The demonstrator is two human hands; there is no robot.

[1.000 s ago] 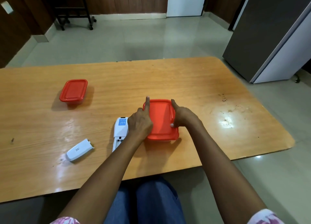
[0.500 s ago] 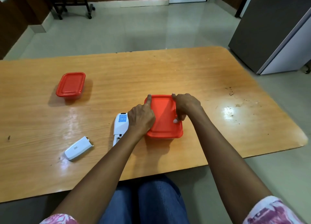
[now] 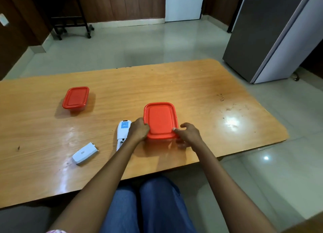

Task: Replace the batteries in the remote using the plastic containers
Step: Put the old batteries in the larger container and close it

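A plastic container with a red lid (image 3: 160,119) sits near the table's front edge. My left hand (image 3: 139,131) grips its near left edge, thumb on the lid. My right hand (image 3: 189,134) is at its near right corner, fingers spread and touching the lid's rim and the side below. The white remote (image 3: 122,133) lies face down just left of my left hand, its battery bay uncovered, partly hidden by my wrist. Its white battery cover (image 3: 85,153) lies further left. A second red-lidded container (image 3: 76,98) stands shut at the back left.
The wooden table (image 3: 201,85) has a glossy top with dark specks at the right. A grey refrigerator (image 3: 272,33) stands beyond the right end. A black wheeled stand (image 3: 73,22) is on the floor at the back left.
Both hands slid from the container's sides and far corners down to its near corners. My right hand's fingers have spread apart. The camera tilted up.
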